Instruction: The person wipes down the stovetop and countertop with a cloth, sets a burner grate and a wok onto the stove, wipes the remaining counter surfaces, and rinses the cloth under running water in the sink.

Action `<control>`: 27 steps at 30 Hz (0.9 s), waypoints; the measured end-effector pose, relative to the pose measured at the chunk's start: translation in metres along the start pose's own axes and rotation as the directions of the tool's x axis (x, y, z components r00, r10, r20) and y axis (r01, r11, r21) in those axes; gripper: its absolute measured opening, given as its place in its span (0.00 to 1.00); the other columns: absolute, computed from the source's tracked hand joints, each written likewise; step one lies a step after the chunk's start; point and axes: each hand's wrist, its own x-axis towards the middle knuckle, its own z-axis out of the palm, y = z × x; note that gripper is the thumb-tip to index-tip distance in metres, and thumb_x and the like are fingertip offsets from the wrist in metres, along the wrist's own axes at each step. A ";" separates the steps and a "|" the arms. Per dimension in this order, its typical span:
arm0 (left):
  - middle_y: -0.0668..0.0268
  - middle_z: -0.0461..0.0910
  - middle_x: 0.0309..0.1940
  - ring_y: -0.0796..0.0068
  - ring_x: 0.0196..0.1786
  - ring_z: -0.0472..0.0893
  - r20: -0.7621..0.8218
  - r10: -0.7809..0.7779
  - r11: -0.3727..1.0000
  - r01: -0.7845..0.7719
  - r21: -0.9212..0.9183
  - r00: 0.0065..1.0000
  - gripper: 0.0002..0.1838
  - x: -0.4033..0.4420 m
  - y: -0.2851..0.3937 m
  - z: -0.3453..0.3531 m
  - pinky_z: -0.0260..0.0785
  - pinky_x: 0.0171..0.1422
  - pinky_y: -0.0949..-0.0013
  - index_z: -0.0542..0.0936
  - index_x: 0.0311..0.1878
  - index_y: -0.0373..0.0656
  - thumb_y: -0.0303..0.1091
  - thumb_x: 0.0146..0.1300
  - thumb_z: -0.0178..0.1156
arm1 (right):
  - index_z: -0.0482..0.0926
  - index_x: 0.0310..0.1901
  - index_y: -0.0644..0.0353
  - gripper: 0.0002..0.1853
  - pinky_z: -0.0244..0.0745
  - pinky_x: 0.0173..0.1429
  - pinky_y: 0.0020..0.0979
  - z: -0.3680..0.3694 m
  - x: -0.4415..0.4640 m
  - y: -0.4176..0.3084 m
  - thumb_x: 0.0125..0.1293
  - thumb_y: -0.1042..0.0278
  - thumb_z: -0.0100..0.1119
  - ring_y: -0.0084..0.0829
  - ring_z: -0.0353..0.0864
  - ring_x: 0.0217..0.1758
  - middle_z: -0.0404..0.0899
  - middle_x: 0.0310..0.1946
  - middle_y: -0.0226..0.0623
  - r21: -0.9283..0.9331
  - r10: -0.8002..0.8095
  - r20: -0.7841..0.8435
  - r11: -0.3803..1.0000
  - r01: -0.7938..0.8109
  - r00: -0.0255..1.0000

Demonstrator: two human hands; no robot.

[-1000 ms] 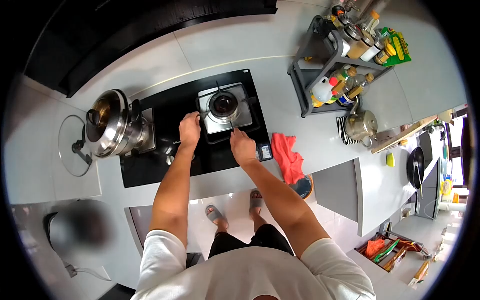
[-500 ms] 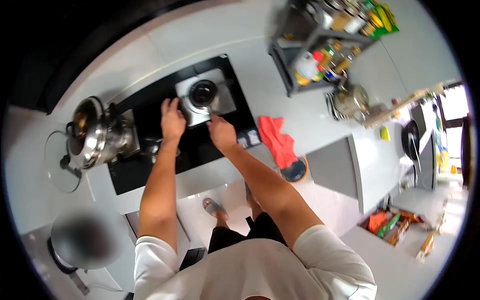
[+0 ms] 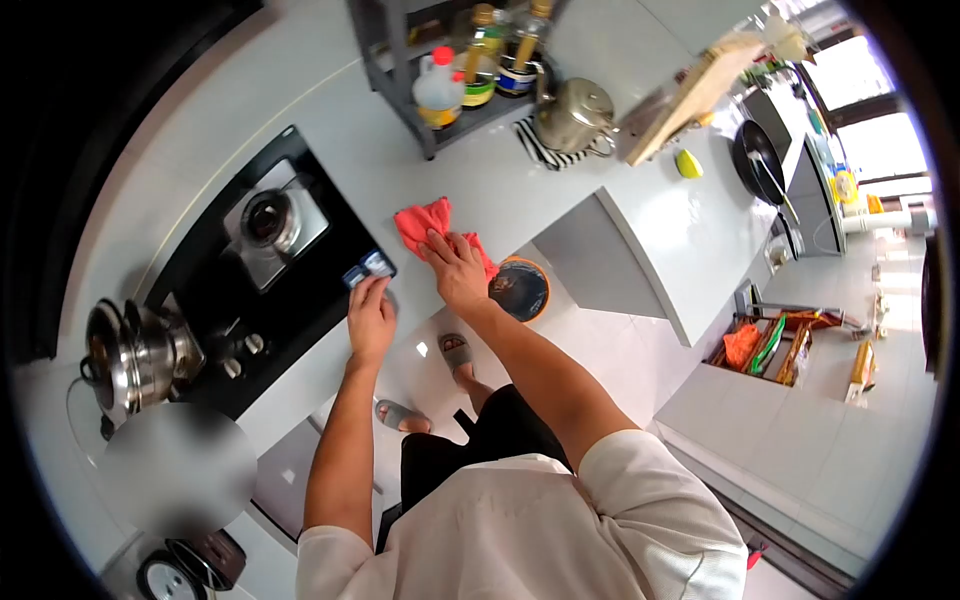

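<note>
My right hand (image 3: 457, 275) is at the red cloth (image 3: 425, 222) on the counter by the stove's right end, its bent fingers gripping the fabric. Part of the cloth is hidden under that hand. My left hand (image 3: 371, 318) holds nothing; its loosely bent fingertips are at the labels (image 3: 369, 268) on the near right corner of the black stove (image 3: 318, 300). Farther left on the stove is a round burner (image 3: 270, 218) on a square metal plate. Two knobs (image 3: 243, 356) show near the stove's front edge.
A steel pot (image 3: 135, 355) stands at the stove's left. Beyond the cloth are a grey rack (image 3: 400, 100) with bottles (image 3: 480, 60) and a metal kettle (image 3: 575, 115) on a striped cloth. A bin (image 3: 520, 288) is below the counter edge. A wok (image 3: 760, 165) lies farther right.
The view has swung right. Both hands have left the burner area: my right hand moved to the red cloth and took hold of it, my left hand to the stove's corner labels.
</note>
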 end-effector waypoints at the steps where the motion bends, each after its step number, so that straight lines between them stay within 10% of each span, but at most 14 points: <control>1: 0.56 0.84 0.60 0.46 0.63 0.83 0.004 -0.002 1.000 0.002 0.000 1.000 0.20 0.003 0.005 0.011 0.79 0.68 0.51 0.87 0.60 0.40 0.17 0.66 0.61 | 0.88 0.66 0.50 0.25 0.76 0.69 0.48 -0.004 -0.001 0.018 0.66 0.72 0.63 0.45 0.75 0.75 0.81 0.75 0.30 -0.008 0.016 -0.007 1.000 -0.016 1.000; 11: 0.54 0.84 0.62 0.49 0.66 0.82 0.151 0.021 0.998 -0.028 0.047 0.988 0.15 -0.026 0.090 0.019 0.77 0.71 0.54 0.89 0.59 0.39 0.22 0.72 0.62 | 0.93 0.58 0.47 0.21 0.80 0.66 0.45 -0.071 -0.012 0.187 0.67 0.74 0.62 0.50 0.85 0.58 0.90 0.63 0.36 -0.008 0.254 -0.196 0.965 -0.261 0.947; 14: 0.55 0.84 0.59 0.48 0.63 0.83 0.134 0.062 0.993 -0.075 0.090 0.989 0.15 -0.036 0.112 0.007 0.79 0.68 0.53 0.89 0.58 0.39 0.21 0.70 0.63 | 0.93 0.58 0.53 0.16 0.84 0.63 0.45 -0.120 -0.027 0.191 0.75 0.77 0.61 0.55 0.88 0.54 0.89 0.64 0.40 0.305 0.656 0.063 0.705 -0.640 0.752; 17: 0.55 0.85 0.59 0.49 0.61 0.84 0.175 -0.058 0.998 0.061 -0.014 0.983 0.14 -0.049 0.131 0.000 0.79 0.67 0.54 0.89 0.58 0.40 0.23 0.71 0.63 | 0.78 0.71 0.52 0.17 0.92 0.57 0.50 -0.197 -0.054 0.161 0.88 0.71 0.49 0.49 0.92 0.50 0.88 0.56 0.49 0.902 0.794 0.380 -0.205 -0.379 0.474; 27: 0.54 0.89 0.48 0.55 0.45 0.90 0.250 0.028 0.962 0.041 -0.269 0.968 0.13 -0.122 0.236 0.040 0.83 0.55 0.57 0.89 0.58 0.43 0.30 0.74 0.65 | 0.67 0.74 0.65 0.19 0.88 0.71 0.52 -0.310 -0.169 0.106 0.87 0.75 0.45 0.49 0.87 0.66 0.81 0.68 0.48 0.749 0.371 0.466 -0.648 -0.135 0.803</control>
